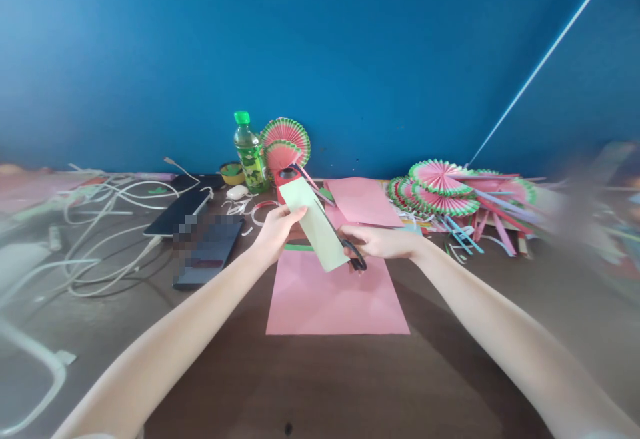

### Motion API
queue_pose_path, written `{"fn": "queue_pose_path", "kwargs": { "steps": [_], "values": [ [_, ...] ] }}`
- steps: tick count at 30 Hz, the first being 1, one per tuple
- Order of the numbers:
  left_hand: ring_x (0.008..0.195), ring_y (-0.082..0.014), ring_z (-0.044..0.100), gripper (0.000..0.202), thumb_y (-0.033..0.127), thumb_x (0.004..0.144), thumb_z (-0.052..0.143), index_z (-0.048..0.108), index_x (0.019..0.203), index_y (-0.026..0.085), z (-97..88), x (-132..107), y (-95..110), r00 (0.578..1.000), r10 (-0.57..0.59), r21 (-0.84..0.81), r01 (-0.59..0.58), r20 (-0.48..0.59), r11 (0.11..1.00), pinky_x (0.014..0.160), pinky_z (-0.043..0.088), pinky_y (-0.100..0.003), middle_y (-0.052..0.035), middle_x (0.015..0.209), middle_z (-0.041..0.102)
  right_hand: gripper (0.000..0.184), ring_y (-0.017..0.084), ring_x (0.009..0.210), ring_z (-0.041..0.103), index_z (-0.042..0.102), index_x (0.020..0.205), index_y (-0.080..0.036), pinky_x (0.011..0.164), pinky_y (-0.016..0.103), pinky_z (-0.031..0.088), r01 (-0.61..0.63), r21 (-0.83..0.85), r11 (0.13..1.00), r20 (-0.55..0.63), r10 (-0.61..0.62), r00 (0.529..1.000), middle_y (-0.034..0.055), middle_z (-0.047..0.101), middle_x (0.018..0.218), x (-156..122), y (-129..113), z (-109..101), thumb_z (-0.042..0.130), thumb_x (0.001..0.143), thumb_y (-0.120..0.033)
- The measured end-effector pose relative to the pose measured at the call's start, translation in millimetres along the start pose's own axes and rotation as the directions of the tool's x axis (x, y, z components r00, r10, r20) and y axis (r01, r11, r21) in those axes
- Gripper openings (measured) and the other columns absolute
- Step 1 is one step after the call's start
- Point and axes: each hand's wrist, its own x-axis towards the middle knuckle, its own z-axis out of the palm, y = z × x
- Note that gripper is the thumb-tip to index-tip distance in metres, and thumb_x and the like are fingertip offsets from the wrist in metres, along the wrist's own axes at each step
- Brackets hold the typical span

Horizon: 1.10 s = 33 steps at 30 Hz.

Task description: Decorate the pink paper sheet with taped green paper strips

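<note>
My left hand (277, 228) pinches the left edge of a pale green paper strip (314, 223), held tilted above the table. My right hand (379, 241) is closed round black-handled scissors (354, 254), whose blades run up along the strip's right edge. Beneath both hands a pink paper sheet (336, 299) lies flat on the brown table (320, 385). A thin green strip (299, 247) lies at the sheet's far edge.
A second pink sheet (363, 201) lies further back. Pink-and-green pleated paper fans (443, 189) and loose strips pile at the right; two fans (285, 142) lean on the blue wall beside a green bottle (249, 152). Phones (207, 251) and white cables (100, 225) are at the left.
</note>
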Motion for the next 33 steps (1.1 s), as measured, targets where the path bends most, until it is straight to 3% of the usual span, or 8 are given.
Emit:
{"fn": "queue_pose_path", "kwargs": {
  "steps": [5, 12, 24, 33],
  "values": [
    [0.072, -0.0232, 0.064, 0.031, 0.032, 0.062, 0.069, 0.064, 0.083, 0.009, 3.0, -2.6, -1.8, 1.000, 0.007, 0.000, -0.007, 0.013, 1.000, 0.067, 0.051, -0.036, -0.0094, 0.077, 0.068, 0.028, 0.009, 0.057, 0.054, 0.038, 0.085, -0.018, 0.055, 0.027, 0.049, -0.003, 0.010, 1.000, -0.005, 0.003, 1.000, -0.0031, 0.048, 0.070, 0.6, 0.0, -0.3, 0.049, 0.081, -0.043],
    [0.070, -0.0213, 0.064, 0.026, 0.030, 0.066, 0.066, 0.064, 0.083, 0.011, 7.5, -6.6, -7.8, 0.990, -0.019, 0.006, 0.018, 0.142, 1.000, 0.067, 0.051, -0.035, -0.0085, 0.080, 0.068, 0.028, 0.009, 0.065, 0.047, 0.039, 0.082, -0.018, 0.057, 0.025, 0.046, 0.034, -0.022, 0.999, -0.053, -0.035, 0.998, -0.0018, 0.047, 0.080, 1.4, -0.6, -0.8, 0.053, 0.078, -0.042],
    [0.070, -0.0217, 0.064, 0.025, 0.029, 0.066, 0.066, 0.064, 0.082, 0.010, 8.1, -6.9, -8.0, 0.988, -0.040, -0.026, 0.044, 0.146, 0.999, 0.066, 0.051, -0.034, -0.0106, 0.082, 0.068, 0.033, 0.007, 0.062, 0.045, 0.036, 0.076, -0.019, 0.054, 0.023, 0.047, 0.038, 0.019, 0.999, -0.064, -0.037, 0.997, -0.0036, 0.041, 0.075, 1.8, -3.1, 1.0, 0.054, 0.076, -0.046],
    [0.070, -0.0206, 0.064, 0.021, 0.028, 0.067, 0.066, 0.064, 0.081, 0.011, 8.5, -5.5, -7.4, 0.988, -0.053, -0.054, 0.061, 0.148, 0.997, 0.067, 0.051, -0.033, -0.0087, 0.079, 0.069, 0.027, 0.008, 0.061, 0.047, 0.039, 0.082, -0.018, 0.054, 0.024, 0.046, 0.031, 0.029, 0.999, -0.079, -0.029, 0.996, -0.0039, 0.043, 0.075, 2.1, -2.3, 2.8, 0.054, 0.077, -0.040]
  ]
}}
